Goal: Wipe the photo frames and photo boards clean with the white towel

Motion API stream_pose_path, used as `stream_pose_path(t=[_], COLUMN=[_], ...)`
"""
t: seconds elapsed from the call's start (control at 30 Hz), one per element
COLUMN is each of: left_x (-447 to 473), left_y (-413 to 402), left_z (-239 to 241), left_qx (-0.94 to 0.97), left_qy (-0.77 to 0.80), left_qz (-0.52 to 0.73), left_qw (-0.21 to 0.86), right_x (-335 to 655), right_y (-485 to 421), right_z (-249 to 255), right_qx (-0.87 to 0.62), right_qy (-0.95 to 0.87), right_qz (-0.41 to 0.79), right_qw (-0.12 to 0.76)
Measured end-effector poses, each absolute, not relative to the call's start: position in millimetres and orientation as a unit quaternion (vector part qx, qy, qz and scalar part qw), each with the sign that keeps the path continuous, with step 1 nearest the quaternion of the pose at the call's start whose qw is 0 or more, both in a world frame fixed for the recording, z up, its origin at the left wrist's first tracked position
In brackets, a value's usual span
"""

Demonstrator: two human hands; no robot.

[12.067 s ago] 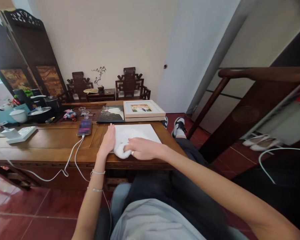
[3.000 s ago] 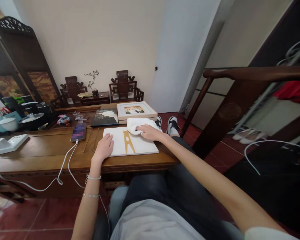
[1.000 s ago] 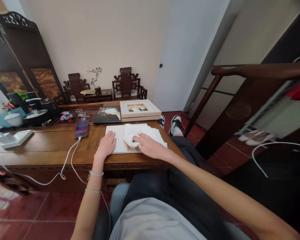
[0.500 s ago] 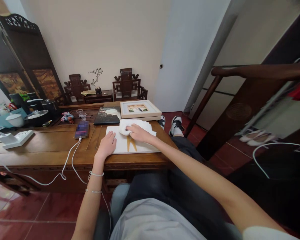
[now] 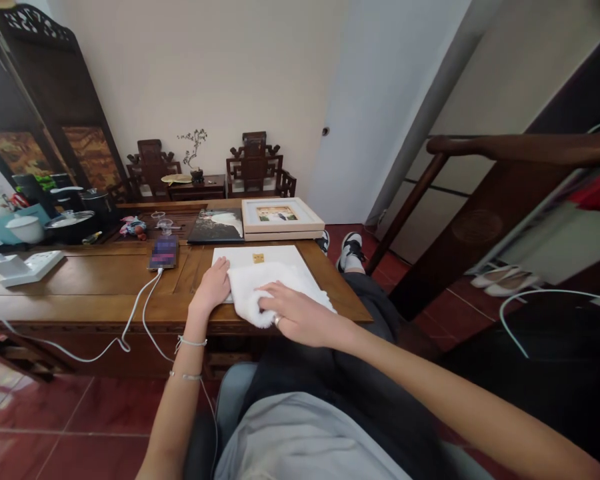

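Observation:
A white panel with a small gold fitting near its far edge lies on the wooden table; it looks like the back of a picture frame. Over its near part spreads a fluffy white cloth, gripped by my right hand at the panel's front edge. The cloth hides most of the panel and the lower part of the gold piece. My left hand rests at the panel's left edge with its fingers laid out, holding nothing.
Behind the panel lie a light-framed picture and a dark picture panel. A phone with a white cable sits left on the table. Farther left are a power strip and a lidded pot. A wooden chair stands at right.
My right hand has drawn the cloth from the panel's far side toward me, down to its front edge. The gold legs are now covered and the fitting's top shows. My left hand stays at the edge.

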State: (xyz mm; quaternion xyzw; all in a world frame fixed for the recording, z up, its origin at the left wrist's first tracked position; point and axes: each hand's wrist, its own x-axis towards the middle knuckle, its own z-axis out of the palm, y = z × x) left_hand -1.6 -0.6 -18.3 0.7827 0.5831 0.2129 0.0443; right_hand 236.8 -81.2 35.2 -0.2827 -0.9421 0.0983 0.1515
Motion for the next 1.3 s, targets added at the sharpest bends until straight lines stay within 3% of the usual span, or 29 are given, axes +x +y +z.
stream_pose_path(t=[0.37, 0.73, 0.83, 1.03, 1.17, 1.3], left_x=[-1.3, -3.6, -4.0, -1.5, 1.4, 1.9], left_y=[-0.3, -1.7, 1.0, -0.9, -5.4, -7.1], left_z=[-11.0, -11.8, -16.3, -10.5, -0.5, 4.3], left_qx=[0.775, 0.783, 0.769, 0.761, 0.709, 0.612], left_qy=[0.586, 0.554, 0.57, 0.571, 0.576, 0.584], left_qz=[0.229, 0.265, 0.274, 0.295, 0.386, 0.501], left_qw=[0.063, 0.098, 0.092, 0.088, 0.129, 0.18], right_x=[181.6, 231.1, 234.9, 196.7, 167.8, 163.5], right_y=[24.7, -59.0, -51.2, -1.9, 12.9, -6.3], right_z=[39.9, 45.9, 47.5, 39.4, 39.4, 41.7], right_qx=[-0.437, -0.257, -0.31, -0.439, -0.44, -0.311], right_qy=[-0.891, -0.958, -0.941, -0.893, -0.892, -0.946], right_qz=[0.03, 0.081, 0.088, -0.007, 0.001, 0.022], right_qw=[0.117, 0.099, 0.101, 0.098, 0.102, 0.088])
